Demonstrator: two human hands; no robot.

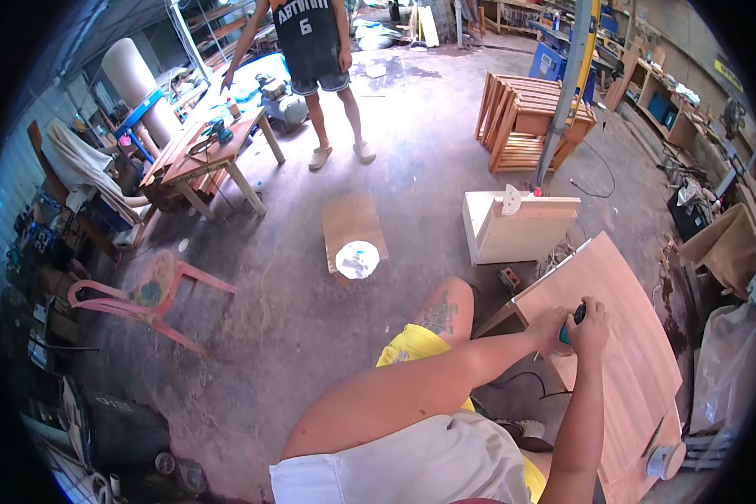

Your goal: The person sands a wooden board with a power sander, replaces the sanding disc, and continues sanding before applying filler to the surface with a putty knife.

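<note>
Both my hands are closed around a small teal-and-black power tool, held at the left part of a wooden panel. My left hand grips its near left side, low by the panel's edge. From the right, my right hand wraps over the upper part. Fingers cover much of the tool, so its exact kind is hidden. A dark cord runs below the panel's left side. Near the lower right corner of the panel sits a round tub.
A pale wooden box stands beyond the panel, before stacked wooden frames and a metal post. A board with a white disc lies on the floor. Left are a pink chair and workbench; a person stands beside it.
</note>
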